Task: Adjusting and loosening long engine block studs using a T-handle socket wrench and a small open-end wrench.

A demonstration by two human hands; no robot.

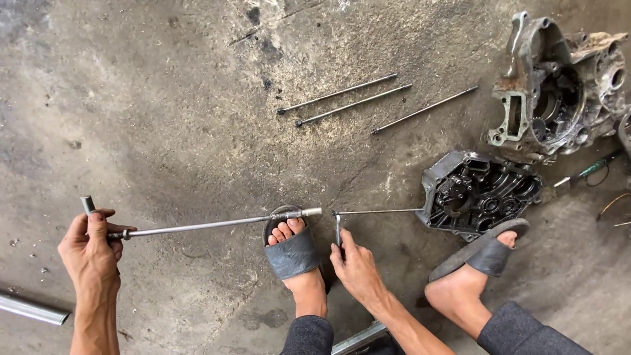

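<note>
grey sandals [293,255], black engine cover [478,192], stained grey floor [151,98]

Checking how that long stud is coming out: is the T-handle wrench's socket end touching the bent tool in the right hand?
Apart. The head view shows bare floor between the socket end of the T-handle wrench and the bent tool held by the right hand.

A repair workshop: engine casings [559,85] and long bolts [355,102] are lying on a stained concrete floor [164,98].
</note>
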